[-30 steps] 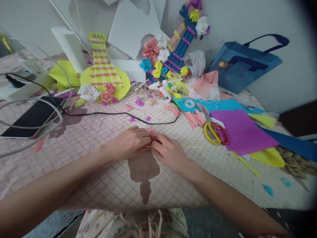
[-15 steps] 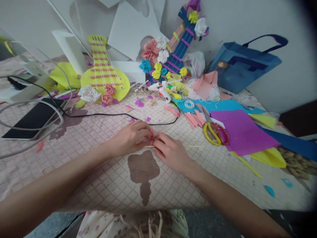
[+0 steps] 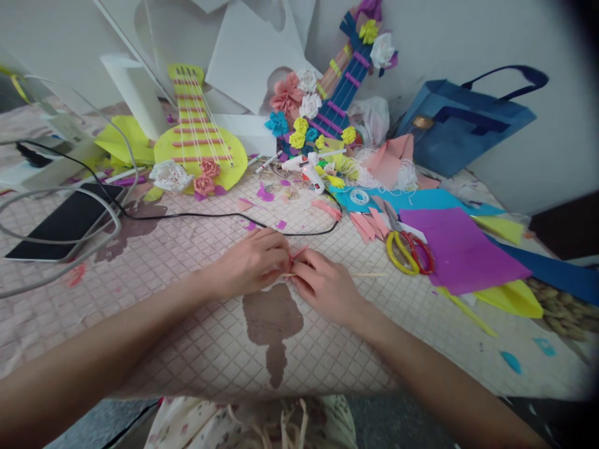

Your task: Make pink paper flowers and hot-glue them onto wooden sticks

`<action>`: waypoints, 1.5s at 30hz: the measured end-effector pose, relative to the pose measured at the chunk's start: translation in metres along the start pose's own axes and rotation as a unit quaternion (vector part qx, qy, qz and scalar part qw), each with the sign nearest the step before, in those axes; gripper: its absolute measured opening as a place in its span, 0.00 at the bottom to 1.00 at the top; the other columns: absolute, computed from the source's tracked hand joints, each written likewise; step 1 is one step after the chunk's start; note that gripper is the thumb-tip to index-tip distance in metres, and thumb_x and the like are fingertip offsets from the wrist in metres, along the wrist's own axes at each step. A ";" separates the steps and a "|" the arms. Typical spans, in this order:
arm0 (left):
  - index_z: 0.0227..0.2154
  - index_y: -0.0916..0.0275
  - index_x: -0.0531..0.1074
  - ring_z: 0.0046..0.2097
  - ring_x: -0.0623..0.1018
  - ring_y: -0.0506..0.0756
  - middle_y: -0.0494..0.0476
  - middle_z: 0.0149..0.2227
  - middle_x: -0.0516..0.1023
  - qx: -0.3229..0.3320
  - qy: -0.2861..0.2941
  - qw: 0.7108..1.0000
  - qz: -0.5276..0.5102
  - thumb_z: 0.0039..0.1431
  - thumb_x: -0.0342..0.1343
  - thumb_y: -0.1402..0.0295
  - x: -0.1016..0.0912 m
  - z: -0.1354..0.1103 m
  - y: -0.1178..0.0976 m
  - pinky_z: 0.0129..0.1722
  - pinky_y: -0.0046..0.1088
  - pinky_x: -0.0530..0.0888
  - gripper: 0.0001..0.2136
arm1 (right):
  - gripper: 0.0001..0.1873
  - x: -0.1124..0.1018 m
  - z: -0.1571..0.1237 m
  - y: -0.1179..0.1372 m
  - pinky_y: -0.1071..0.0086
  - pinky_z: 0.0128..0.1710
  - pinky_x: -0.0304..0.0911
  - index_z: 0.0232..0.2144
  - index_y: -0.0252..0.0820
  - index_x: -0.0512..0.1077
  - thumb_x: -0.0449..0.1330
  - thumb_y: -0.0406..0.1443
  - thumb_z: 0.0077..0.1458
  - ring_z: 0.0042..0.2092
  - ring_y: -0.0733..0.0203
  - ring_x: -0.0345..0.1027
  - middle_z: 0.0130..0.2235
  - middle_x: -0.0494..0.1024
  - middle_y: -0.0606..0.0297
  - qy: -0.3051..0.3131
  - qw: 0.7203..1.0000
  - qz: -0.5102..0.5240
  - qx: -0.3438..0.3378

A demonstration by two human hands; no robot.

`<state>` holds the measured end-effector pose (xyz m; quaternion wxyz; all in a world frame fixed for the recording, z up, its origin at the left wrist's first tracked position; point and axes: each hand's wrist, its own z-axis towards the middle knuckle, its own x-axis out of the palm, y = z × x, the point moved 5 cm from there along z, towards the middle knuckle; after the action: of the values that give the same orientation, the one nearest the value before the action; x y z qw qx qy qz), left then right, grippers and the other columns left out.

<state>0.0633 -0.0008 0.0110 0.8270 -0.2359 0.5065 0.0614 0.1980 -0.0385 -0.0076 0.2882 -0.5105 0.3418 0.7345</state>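
The fingertips of the left hand [image 3: 255, 262] and right hand [image 3: 327, 288] meet over the table, both pinched narrow on a small piece of pink paper [image 3: 299, 252]. The paper lies right between the two grips, mostly covered by the fingers, with a pointed bit showing above the right fingertips. A thin pale stick [image 3: 369, 274] runs beneath the right hand, one end showing between the hands and the other out to the right; whether the fingers grip it too, I cannot tell. Just below the hands, a dark patch [image 3: 274, 315] marks the quilted tablecloth [image 3: 196, 355]. Beyond the fingers a black cable [image 3: 210, 216] crosses the table, and past it lies a white glue gun [image 3: 306, 168]. To the right are scissors [image 3: 402, 252] with one yellow and one red handle, beside a purple sheet [image 3: 461, 249]. Farther back, a yellow paper guitar [image 3: 219, 146] stands left of a blue paper guitar [image 3: 344, 93] decked with paper flowers, and a blue bag [image 3: 449, 146] is at the far right
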 end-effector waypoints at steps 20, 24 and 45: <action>0.29 0.63 0.68 0.38 0.72 0.54 0.56 0.34 0.75 0.121 0.030 0.973 0.195 0.66 0.43 0.73 0.007 -0.001 -0.024 0.43 0.35 0.66 0.12 | 0.09 0.004 0.000 -0.004 0.70 0.28 0.59 0.35 0.38 0.70 0.51 0.35 0.61 0.35 0.62 0.66 0.39 0.71 0.59 0.003 1.000 -0.015 0.008; 0.28 0.63 0.68 0.37 0.71 0.53 0.56 0.33 0.75 0.120 0.030 0.972 0.198 0.67 0.42 0.73 0.008 -0.001 -0.025 0.43 0.34 0.67 0.14 | 0.08 0.004 0.000 -0.004 0.70 0.28 0.58 0.35 0.38 0.70 0.52 0.34 0.61 0.37 0.61 0.66 0.40 0.71 0.59 0.011 1.000 -0.015 0.009; 0.29 0.63 0.70 0.39 0.73 0.53 0.55 0.32 0.76 0.084 0.003 0.988 0.128 0.66 0.45 0.72 0.015 -0.002 -0.016 0.42 0.32 0.67 0.12 | 0.06 0.004 0.001 -0.004 0.68 0.28 0.57 0.35 0.39 0.68 0.52 0.35 0.60 0.38 0.60 0.67 0.41 0.71 0.59 0.010 0.999 -0.032 -0.003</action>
<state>0.0745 -0.0175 0.0023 0.8275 -0.0993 0.5388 0.1231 0.1993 -0.0350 -0.0123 0.3068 -0.5293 0.3259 0.7208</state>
